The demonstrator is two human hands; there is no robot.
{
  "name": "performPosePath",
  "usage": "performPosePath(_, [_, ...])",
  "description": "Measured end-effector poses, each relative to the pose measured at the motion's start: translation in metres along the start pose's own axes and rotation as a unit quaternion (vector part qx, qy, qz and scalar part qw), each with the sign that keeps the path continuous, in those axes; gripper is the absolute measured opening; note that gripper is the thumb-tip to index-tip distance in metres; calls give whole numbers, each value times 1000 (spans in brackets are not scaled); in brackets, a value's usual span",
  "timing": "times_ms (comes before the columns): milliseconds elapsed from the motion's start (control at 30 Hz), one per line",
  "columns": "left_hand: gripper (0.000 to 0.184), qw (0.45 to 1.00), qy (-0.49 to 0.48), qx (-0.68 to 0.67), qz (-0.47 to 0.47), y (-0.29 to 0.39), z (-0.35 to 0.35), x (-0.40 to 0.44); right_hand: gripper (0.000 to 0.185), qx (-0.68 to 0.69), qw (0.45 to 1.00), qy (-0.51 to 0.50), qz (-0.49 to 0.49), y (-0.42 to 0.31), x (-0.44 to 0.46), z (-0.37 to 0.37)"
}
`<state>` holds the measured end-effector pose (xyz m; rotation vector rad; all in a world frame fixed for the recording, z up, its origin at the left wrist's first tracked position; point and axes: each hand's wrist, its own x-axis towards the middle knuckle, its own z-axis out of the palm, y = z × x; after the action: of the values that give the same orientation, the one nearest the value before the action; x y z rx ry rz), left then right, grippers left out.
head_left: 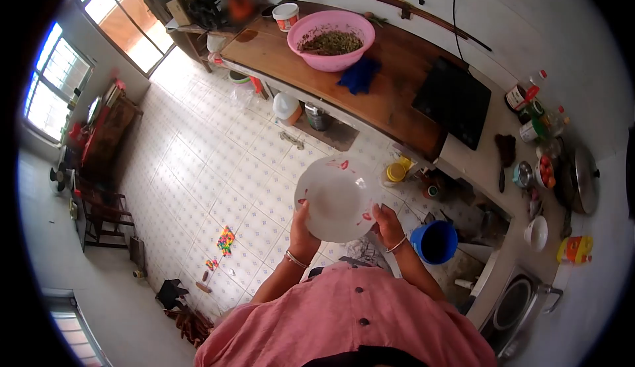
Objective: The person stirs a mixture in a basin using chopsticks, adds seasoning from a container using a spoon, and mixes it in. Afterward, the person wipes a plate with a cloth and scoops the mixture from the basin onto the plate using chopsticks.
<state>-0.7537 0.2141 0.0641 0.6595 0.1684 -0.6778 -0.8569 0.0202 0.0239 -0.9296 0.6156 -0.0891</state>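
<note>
A white plate (331, 201) with red flower marks is held in front of my body, above the tiled floor. My left hand (304, 234) grips its lower left rim, thumb on top. At the lower right rim, my right hand (387, 227) holds it the same way. The fingers under the plate are hidden. Nothing lies on the plate. Beyond it, on the wooden counter (264, 56), stands a pink basin (362, 48) with chopped greens inside, and a blue cloth (360, 76) lies beside the basin.
A black cooktop (453, 102) lies on the counter. Bottles, bowls and a lidded pan (585, 180) line the right counter, near a sink (512, 307). A blue bucket (434, 242) and a yellow-lidded jar (395, 172) stand on the floor. Toys (225, 241) lie to the left.
</note>
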Motion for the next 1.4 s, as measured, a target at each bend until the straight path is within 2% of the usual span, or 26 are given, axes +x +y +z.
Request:
performPosePath(67, [48,999,37,21,22,20,7,26,38,-19,994,-104,-31,-29,45,5])
performPosePath(100, [49,997,37,34,50,32,12,40,41,-9,994,-95,-44,-42,74,0])
performPosePath(133, [49,995,32,45,81,42,16,55,41,-61,994,-70,-58,-54,106,-10])
performPosePath(200, [47,988,51,68,131,65,22,83,31,-94,992,21,-83,-75,173,-24])
performPosePath(300, [45,982,87,55,160,90,24,110,23,-124,986,72,-84,-103,257,-37])
performPosePath(367, [43,943,102,229,218,105,27,123,18,-119,987,86,-65,-121,299,-22])
performPosePath(467, [43,954,107,190,204,125,17,150,15,-76,994,74,-28,-135,352,19])
performPosePath(500, [43,954,106,189,205,133,14,162,17,-35,999,30,-12,-142,361,43])
performPosePath(533, [43,965,110,137,192,141,13,174,20,6,1000,-11,3,-146,369,67])
performPosePath(567, [44,974,112,85,177,149,11,186,20,5,1000,-6,1,-147,378,90])
performPosePath(633, [44,976,108,79,170,166,12,220,25,107,994,-21,-11,-153,404,131])
performPosePath(733, [45,981,89,79,152,203,8,276,20,135,987,-27,-78,-156,453,161])
performPosePath(933, [44,984,63,114,120,260,11,341,20,162,985,5,-64,-176,515,194])
performPosePath(1000, [43,984,62,136,101,272,10,359,23,122,991,-25,-46,-187,537,200])
performPosePath(1067, [38,898,43,412,150,280,15,374,27,-6,995,31,-90,-195,542,188])
performPosePath(1100, [38,898,43,414,139,281,20,382,28,-97,983,69,-141,-193,542,167])
performPosePath(1133, [36,936,57,327,116,278,27,386,25,-182,962,119,-166,-186,540,133])
performPosePath(1167, [33,965,73,236,94,276,32,391,19,-239,933,215,-161,-188,523,112])
performPosePath(1233, [32,963,72,245,89,266,32,403,22,-339,870,318,-166,-156,504,31])
performPosePath(1267, [31,960,68,257,88,259,30,407,22,-374,867,318,-88,-151,484,19])
performPosePath(1300, [28,904,44,397,150,252,29,414,22,-403,858,317,-10,-147,466,15])
performPosePath(1333, [28,903,46,400,148,247,35,419,22,-402,859,316,-7,-144,454,25])
performPosePath(1400, [26,970,34,232,68,233,54,427,32,-559,782,273,-37,-142,444,53])
